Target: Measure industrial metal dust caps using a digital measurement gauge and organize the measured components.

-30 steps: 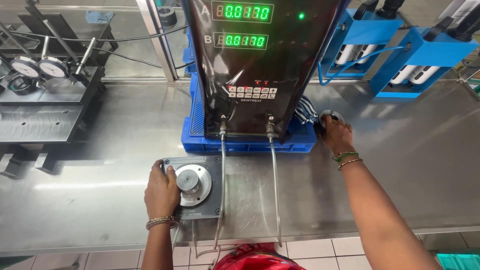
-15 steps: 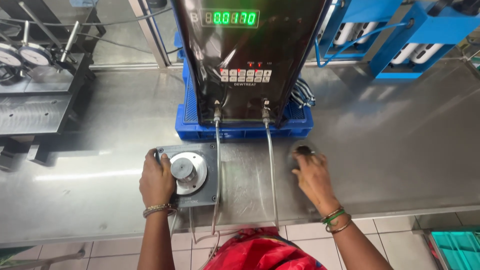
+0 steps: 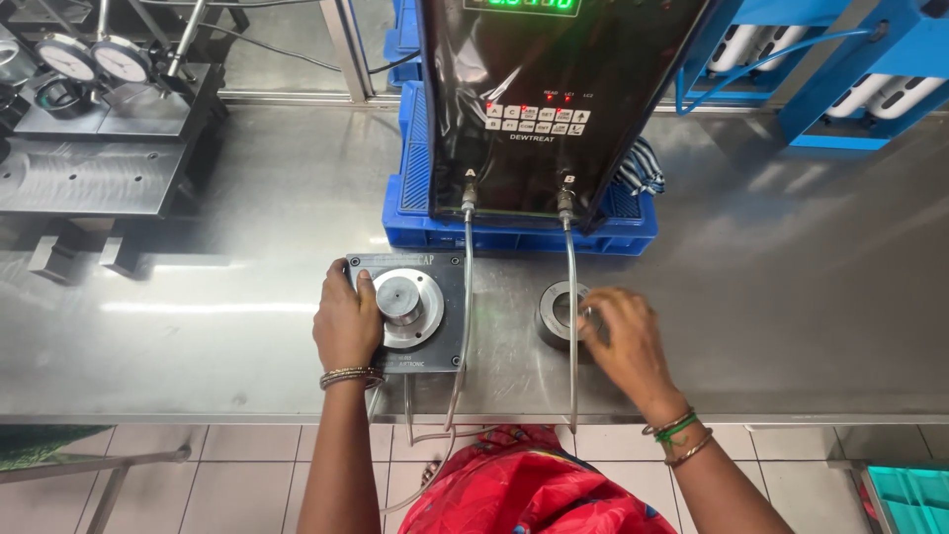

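Left hand (image 3: 348, 321) is resting on the grey square gauge block (image 3: 415, 311), grip loosely curled over its left edge, thumb lying against the round polished steel plug (image 3: 400, 300) on its bright disc. Right hand (image 3: 625, 341) is holding a dark metal ring (image 3: 560, 313), fingertips pinching its right rim; ring is lying flat on the brushed steel table (image 3: 198, 326), just right of the block. Two thin clear tubes (image 3: 570, 326) are running down from the tall black glossy control unit (image 3: 549, 99), which is standing in a blue ribbed plastic crate (image 3: 415, 213). Dial gauges (image 3: 94, 59) are sitting far left.
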